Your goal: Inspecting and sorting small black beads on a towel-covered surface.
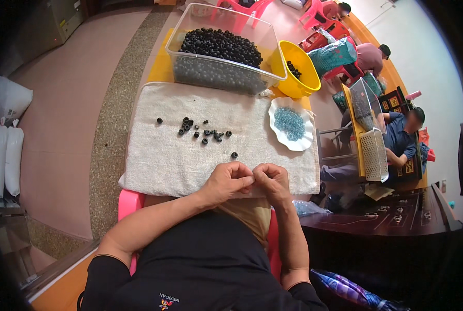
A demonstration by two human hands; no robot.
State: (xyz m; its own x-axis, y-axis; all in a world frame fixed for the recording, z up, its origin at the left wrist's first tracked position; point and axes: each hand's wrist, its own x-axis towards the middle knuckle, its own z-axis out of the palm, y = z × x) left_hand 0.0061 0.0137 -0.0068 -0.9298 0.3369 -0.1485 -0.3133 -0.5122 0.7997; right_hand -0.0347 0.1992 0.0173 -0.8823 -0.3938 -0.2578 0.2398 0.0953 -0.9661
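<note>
Your left hand [225, 182] and right hand [273, 182] pinch closely — on what, I can't tell; black pieces [205, 141] lie scattered on the towel [159, 163], finished count unclear — plenty seem left.

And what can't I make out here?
Head view:
Anything between the left hand and right hand: hidden by fingertips.
Floor of the clear bin: covered by black beads.
Shapes of the blue pieces in the white dish: too small.
End of the purple patterned item: cut off by the lower edge.

Workshop-like room | tub [268, 44] of black parts [221, 45] | seated co-worker [400, 135] | white sacks [13, 160]
</note>
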